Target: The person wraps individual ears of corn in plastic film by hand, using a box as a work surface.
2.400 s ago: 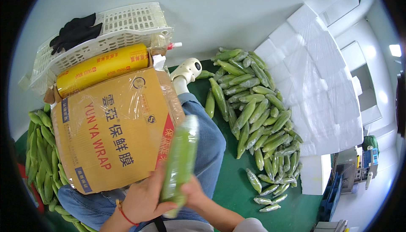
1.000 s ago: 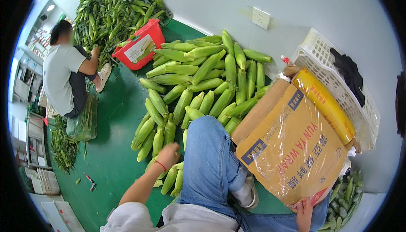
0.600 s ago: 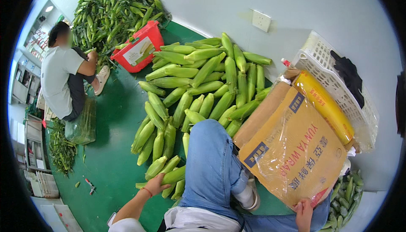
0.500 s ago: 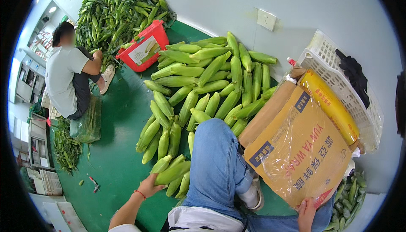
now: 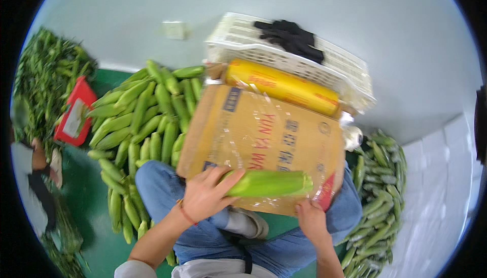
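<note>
In my left hand (image 5: pixel 208 194) is an ear of corn (image 5: pixel 271 183) in its green husk, gripped by one end. It lies level over the near part of a flat cardboard box (image 5: pixel 243 141) that rests across my legs. Clear cling film (image 5: pixel 264 202) stretches over the cardboard, from a yellow roll (image 5: pixel 281 86) at the box's far side. My right hand (image 5: pixel 312 218) is at the box's near right edge by its red corner, fingers closed on the film's edge; the fingertips are partly hidden.
A big pile of husked-green corn (image 5: pixel 147 110) covers the floor at left, beside a red basket (image 5: pixel 78 113). Film-wrapped ears (image 5: pixel 378 202) are heaped at right. Behind the roll stands a white crate (image 5: pixel 238 39) with black gloves (image 5: pixel 291 39). Another person (image 5: pixel 33 186) sits far left.
My left hand has lifted the ear of corn from the floor pile and brought it right, over the box. My right hand stays at the box's near edge. The view has swung right.
</note>
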Demonstrator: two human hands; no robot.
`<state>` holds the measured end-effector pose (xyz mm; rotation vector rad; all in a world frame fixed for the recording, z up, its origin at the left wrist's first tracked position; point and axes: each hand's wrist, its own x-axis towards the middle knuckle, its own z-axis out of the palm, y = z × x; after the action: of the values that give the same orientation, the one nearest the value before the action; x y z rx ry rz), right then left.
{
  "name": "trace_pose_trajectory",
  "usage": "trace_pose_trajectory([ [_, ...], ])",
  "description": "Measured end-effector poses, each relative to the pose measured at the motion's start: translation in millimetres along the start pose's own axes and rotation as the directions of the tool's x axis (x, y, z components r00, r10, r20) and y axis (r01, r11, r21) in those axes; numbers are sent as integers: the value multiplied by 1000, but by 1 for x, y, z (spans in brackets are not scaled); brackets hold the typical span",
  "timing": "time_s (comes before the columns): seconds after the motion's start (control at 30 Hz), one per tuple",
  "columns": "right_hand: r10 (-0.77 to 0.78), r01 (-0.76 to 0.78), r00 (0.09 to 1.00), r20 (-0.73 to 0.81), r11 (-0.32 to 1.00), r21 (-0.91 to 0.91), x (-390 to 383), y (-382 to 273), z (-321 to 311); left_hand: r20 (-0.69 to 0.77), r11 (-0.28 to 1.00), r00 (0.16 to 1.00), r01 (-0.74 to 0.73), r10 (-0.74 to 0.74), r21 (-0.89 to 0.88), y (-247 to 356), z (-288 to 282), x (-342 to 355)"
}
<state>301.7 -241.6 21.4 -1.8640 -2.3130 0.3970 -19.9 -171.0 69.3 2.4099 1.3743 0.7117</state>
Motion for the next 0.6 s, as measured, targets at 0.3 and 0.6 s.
trace_pose_trajectory([
  [0.3,207,44,950,-233,652,757,47,-11,-41,336,995,937,-99,93,0,8,34,56],
  [0.6,-87,122,923,-374,990,71,117,-21,-6,-85,999,996,38,-37,8,-36,37,-34],
])
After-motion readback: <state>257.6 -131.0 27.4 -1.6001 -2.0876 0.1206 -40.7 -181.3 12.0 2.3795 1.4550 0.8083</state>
